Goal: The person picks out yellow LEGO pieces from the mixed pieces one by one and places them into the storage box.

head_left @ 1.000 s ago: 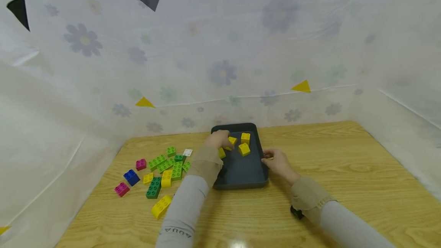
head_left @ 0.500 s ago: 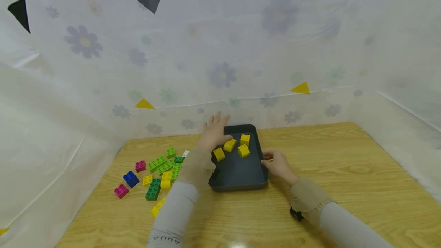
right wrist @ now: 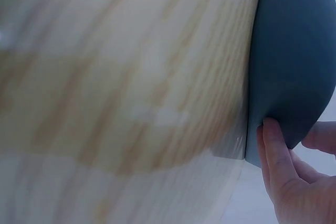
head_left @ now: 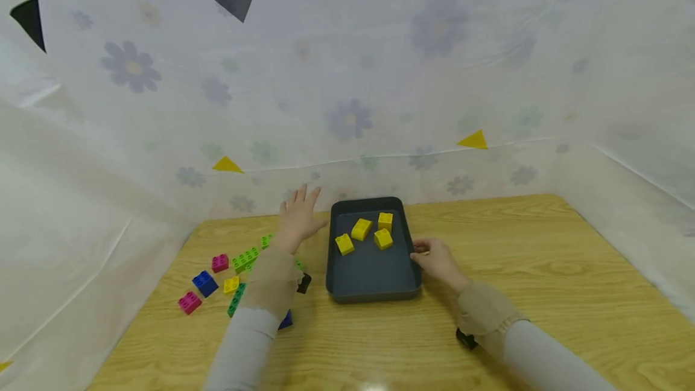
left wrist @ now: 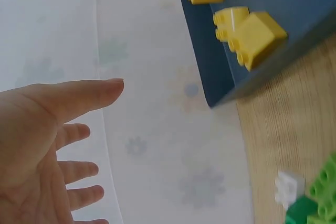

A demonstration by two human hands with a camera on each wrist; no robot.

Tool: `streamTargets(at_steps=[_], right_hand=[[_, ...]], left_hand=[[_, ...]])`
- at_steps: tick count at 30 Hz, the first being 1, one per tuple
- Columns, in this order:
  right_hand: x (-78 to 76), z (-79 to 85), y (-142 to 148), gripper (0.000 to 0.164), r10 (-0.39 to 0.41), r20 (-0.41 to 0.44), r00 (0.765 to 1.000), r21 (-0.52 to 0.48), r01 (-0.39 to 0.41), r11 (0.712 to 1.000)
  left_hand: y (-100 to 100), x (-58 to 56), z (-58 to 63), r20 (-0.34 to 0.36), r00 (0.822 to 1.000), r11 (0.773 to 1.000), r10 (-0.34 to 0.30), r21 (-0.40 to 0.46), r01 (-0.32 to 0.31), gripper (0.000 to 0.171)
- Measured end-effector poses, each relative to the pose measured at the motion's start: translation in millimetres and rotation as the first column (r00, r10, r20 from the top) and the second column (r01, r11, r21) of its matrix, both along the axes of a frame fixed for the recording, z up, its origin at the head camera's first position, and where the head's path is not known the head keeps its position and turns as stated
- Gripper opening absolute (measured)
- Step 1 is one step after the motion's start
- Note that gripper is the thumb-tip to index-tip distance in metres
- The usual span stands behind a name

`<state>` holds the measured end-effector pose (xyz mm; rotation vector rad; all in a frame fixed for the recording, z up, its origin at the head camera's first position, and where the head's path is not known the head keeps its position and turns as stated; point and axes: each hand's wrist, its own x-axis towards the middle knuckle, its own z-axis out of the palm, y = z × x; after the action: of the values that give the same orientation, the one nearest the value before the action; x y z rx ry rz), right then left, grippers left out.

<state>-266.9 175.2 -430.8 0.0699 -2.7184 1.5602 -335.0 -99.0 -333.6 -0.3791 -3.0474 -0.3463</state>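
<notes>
A dark rectangular tray stands on the table with several yellow toy bricks inside. My left hand is raised left of the tray, fingers spread and holding nothing. In the left wrist view, its thumb points toward the tray's far corner. Part of the loose brick pile lies hidden below my left arm. At the tray's right side, my right hand pinches the edge. The right wrist view has fingers against the outer wall and the thumb at the rim.
Loose bricks cover the table's left side: light green, blue, magenta and yellow ones. A patterned white sheet hangs behind the wooden table.
My left hand has let go of a yellow brick in the tray, spread its fingers, and moved left out over the loose bricks. The right hand has stayed at the tray's edge.
</notes>
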Motion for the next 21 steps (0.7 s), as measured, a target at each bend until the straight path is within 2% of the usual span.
streamTargets(at_steps=[7,14,17,21], right_hand=[[1.9,2.2,0.8,0.034,0.01,-0.008,1.0,0.014,-0.01,1.0],[1.6,0.6,2.6,0.034,0.011,-0.02,1.0,0.01,-0.011,1.0],[-2.3,-6.1,5.8,0.034,0.033,-0.059,0.998,-0.004,-0.033,0.999],[-5.0,-10.1,8.1,0.034,0.045,-0.068,0.997,-0.014,-0.046,0.999]], left_hand=[[-43.5,10.0,-5.0,0.027,0.999,0.997,0.047,0.056,-0.049,0.074],[-79.9,18.3,-23.2,0.058,0.991,0.993,0.119,0.011,-0.12,0.07],[-93.8,24.2,-29.0,0.097,0.981,0.984,0.171,0.036,-0.175,0.067],[-108.7,33.9,-31.5,0.18,0.95,0.96,0.254,0.072,-0.27,0.059]])
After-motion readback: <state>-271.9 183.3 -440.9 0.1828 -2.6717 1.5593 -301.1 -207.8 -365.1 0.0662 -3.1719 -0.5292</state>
